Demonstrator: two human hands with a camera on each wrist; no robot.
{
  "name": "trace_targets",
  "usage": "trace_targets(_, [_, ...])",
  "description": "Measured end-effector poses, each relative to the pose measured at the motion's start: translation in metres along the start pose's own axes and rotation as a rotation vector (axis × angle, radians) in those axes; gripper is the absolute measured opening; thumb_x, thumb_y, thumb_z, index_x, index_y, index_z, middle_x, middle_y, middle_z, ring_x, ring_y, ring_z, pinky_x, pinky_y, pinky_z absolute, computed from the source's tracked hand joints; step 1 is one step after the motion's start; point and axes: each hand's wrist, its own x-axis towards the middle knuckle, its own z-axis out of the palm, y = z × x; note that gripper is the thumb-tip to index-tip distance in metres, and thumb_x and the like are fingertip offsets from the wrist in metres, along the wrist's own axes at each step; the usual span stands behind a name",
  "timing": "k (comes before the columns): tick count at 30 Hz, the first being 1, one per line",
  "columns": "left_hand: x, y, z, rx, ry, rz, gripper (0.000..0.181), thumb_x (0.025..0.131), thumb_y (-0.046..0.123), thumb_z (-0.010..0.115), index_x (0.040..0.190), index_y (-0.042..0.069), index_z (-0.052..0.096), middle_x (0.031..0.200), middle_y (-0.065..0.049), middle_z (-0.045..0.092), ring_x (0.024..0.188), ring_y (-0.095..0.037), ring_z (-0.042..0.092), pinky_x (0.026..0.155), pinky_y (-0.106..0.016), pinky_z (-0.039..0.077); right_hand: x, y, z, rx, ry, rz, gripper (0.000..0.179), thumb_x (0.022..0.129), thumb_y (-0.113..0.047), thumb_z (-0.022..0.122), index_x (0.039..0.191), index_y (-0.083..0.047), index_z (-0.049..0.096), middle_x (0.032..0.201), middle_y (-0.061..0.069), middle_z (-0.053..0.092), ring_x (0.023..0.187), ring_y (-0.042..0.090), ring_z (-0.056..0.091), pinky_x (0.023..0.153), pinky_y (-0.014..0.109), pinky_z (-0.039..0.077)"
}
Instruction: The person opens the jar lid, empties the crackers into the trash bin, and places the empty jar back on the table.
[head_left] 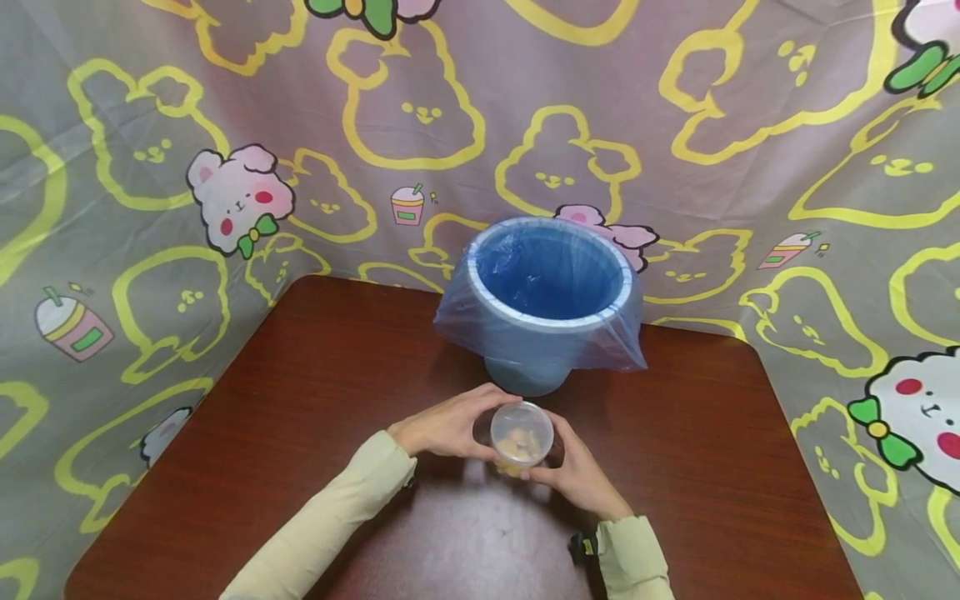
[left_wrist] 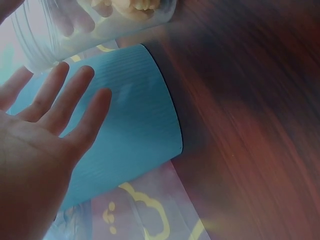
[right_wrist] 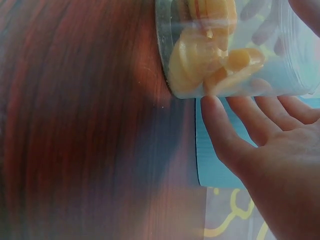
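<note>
A clear plastic jar (head_left: 522,435) with pale yellow pieces (right_wrist: 200,60) inside stands between my two hands; I cannot tell whether its round top is covered. From the left side, my left hand (head_left: 453,425) holds it between thumb and fingers. My right hand (head_left: 577,471) grips the opposite side, thumb toward me. In the right wrist view several fingertips touch the jar's wall. The left wrist view shows the left fingers spread near the jar's rim. Whether the jar's base touches the table cannot be told.
Just beyond the hands stands a blue bin (head_left: 528,371), lined with a translucent blue bag (head_left: 607,342) folded over its rim. Everything is on a dark reddish-brown wooden table (head_left: 360,358). Patterned cloth (head_left: 420,100) hangs around the back and sides.
</note>
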Motion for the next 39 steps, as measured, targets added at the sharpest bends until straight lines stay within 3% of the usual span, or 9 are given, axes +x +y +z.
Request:
trace_targets(12, [0.005,0.004,0.003,-0.023,-0.044,-0.001,0.088,0.070,0.036,0.085,0.145,0.017,0.042,0.133,0.003,0.049,0.118,-0.009,0.050,0.099,-0.025,0.045,0.000,0.002,0.000,0.027,-0.011,0.005,0.089,0.072,-0.011,0.085,0.145,-0.015,0.033,0.143,0.013,0.042,0.128,0.035,0.048,0.100,0.042,0.045])
trace_targets(23, [0.010,0.005,0.009,-0.014,-0.023,0.047,0.089,0.069,0.041,0.085,0.144,0.018,0.043,0.133,0.003,0.048,0.116,-0.007,0.050,0.098,-0.023,0.045,-0.001,0.001,0.000,0.028,-0.011,0.012,0.090,0.072,-0.012,0.085,0.145,-0.015,0.033,0.140,0.014,0.043,0.127,0.036,0.049,0.098,0.040,0.046])
trace_targets(31, [0.014,0.007,0.013,-0.034,-0.024,0.050,0.091,0.069,0.043,0.085,0.145,0.017,0.042,0.136,0.003,0.045,0.116,-0.011,0.052,0.098,-0.022,0.045,-0.001,0.001,-0.001,0.033,-0.014,0.025,0.089,0.072,-0.011,0.084,0.145,-0.014,0.033,0.141,0.015,0.043,0.127,0.036,0.049,0.098,0.038,0.046])
trace_targets(39, [0.017,0.009,0.017,-0.018,-0.028,0.046,0.094,0.068,0.049,0.084,0.146,0.023,0.040,0.140,0.003,0.040,0.119,-0.009,0.050,0.098,-0.022,0.045,-0.001,0.001,-0.002,0.028,-0.024,0.046,0.088,0.075,-0.007,0.082,0.146,-0.015,0.031,0.142,0.014,0.041,0.127,0.035,0.048,0.096,0.035,0.048])
